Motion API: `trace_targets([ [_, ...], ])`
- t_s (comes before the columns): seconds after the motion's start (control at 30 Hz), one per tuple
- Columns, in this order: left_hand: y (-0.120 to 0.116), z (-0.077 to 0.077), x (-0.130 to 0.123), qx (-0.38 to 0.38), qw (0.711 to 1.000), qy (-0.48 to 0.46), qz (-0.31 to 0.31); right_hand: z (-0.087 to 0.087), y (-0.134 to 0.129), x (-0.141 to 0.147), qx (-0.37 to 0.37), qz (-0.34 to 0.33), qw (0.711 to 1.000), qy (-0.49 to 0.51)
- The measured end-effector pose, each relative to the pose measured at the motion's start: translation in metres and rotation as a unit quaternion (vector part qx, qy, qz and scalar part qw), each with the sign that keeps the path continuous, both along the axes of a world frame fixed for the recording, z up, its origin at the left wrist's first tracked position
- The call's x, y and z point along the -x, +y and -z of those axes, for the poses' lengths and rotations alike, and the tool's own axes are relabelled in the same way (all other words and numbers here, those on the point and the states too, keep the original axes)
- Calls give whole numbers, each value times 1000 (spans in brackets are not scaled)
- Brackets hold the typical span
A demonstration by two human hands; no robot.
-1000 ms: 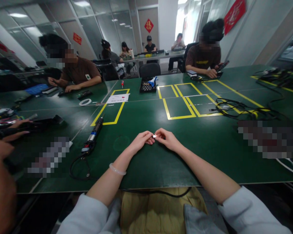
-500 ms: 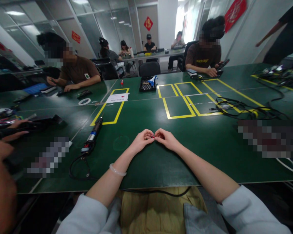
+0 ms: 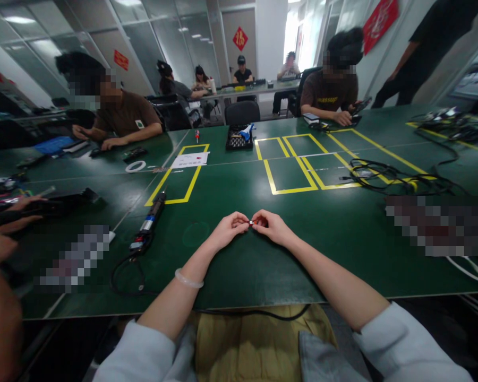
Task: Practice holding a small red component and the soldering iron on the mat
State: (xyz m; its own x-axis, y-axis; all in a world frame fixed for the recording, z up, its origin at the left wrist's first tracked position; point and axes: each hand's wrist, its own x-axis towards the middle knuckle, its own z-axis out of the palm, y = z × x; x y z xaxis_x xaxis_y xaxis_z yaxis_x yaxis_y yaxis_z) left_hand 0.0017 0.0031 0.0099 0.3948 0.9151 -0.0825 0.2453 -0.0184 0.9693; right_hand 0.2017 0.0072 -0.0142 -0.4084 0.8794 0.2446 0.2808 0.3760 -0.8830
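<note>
Together, the left hand (image 3: 231, 229) and right hand (image 3: 271, 227) pinch one small red-and-white piece (image 3: 250, 223) between their fingertips.

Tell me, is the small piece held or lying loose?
Held: the small piece shows between the fingertips of the left hand and right hand.

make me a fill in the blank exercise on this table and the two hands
The left hand and right hand pinch a tiny object over the ____ table.
A pale bracelet is worn on the same arm as the ____ hand.
The tape outlines on the tabletop are ____.
A blue-and-white item lies in a ____ tray beyond the hands.

Missing words: green; left; yellow; black
</note>
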Motion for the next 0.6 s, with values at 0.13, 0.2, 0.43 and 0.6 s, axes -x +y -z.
trace_targets([
  [0.13, -3, -16, 15, -50, 997, 62, -11, -5, -1, -2, 7, 12, 1000, -10],
  [0.2, -7, -24, 31, -82, 990, 112, -20, -6, -3, -1, 11, 7, 1000, -10],
  [0.43, -26, -33, 139, -221, 874, 409, -144, -4, -4, 0, 17, -4, 1000, -9],
  [0.6, -36, -19, 239, -173, 772, 562, -242, -6, -4, 1, 12, -11, 1000, -8],
])
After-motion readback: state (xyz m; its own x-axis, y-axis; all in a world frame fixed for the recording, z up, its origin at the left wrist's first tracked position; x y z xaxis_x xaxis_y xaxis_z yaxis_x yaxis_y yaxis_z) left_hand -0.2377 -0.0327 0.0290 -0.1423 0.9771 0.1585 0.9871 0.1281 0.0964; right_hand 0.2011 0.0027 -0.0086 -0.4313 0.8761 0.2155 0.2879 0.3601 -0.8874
